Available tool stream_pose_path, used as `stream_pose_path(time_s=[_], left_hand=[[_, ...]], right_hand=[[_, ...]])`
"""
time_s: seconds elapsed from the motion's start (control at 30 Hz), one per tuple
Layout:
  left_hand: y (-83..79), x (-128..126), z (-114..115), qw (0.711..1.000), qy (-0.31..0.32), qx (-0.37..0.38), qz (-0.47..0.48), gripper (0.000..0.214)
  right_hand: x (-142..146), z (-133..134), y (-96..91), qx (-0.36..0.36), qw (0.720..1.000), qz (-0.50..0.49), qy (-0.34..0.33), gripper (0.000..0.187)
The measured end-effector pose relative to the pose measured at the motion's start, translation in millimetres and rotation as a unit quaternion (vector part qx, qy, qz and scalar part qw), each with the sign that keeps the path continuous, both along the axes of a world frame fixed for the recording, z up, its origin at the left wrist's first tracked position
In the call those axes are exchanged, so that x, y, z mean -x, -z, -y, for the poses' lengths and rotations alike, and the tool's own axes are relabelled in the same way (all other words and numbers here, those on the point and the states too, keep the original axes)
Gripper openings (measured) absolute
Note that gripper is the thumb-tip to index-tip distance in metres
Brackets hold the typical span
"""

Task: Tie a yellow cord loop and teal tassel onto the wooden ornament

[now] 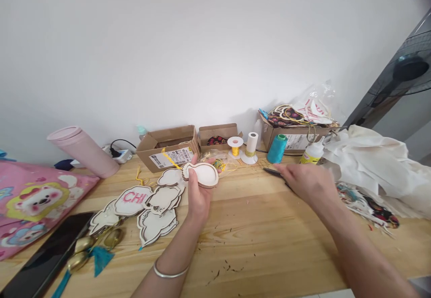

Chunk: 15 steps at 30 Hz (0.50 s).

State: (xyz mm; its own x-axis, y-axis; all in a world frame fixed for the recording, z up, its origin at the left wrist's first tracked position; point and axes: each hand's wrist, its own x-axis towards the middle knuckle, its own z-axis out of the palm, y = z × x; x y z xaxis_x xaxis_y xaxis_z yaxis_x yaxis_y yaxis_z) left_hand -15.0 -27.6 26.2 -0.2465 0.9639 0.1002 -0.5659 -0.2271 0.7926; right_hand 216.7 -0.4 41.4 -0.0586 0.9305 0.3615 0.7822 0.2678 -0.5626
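My left hand [198, 194] holds a gourd-shaped wooden cutout [201, 174] up above the wooden table [256, 230]. A silver bangle sits on that wrist. Out to the right, my right hand [308, 181] lies low over the table, its fingers on a dark tool [273, 172] that looks like scissors; the grip is partly hidden. More wooden cutouts [153, 206] lie in a loose pile left of my left hand, one lettered "CHI" in pink [133, 197].
Along the wall stand open cardboard boxes [170, 147], thread spools in yellow [235, 146], white [251, 147] and teal [276, 149], and a glue bottle [311, 153]. White cloth [373, 167] heaps at right. A pink bottle [84, 150], pink bag [30, 201] and dark tablet [50, 253] sit at left.
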Motion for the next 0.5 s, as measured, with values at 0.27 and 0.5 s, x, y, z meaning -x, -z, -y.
stream_pose_path(time_s=[0.27,0.5], left_hand=[[-9.7,0.9,1.9,0.986,0.14,0.048,0.079,0.052],[-3.1,4.7,1.0,0.976,0.184,0.058,0.103,0.051]], right_hand=[[65.5,29.5,-1.2,0.121,0.924,-0.117,-0.344,0.026],[41.2,12.2,17.2,-0.006,0.974,-0.156,-0.163,0.021]])
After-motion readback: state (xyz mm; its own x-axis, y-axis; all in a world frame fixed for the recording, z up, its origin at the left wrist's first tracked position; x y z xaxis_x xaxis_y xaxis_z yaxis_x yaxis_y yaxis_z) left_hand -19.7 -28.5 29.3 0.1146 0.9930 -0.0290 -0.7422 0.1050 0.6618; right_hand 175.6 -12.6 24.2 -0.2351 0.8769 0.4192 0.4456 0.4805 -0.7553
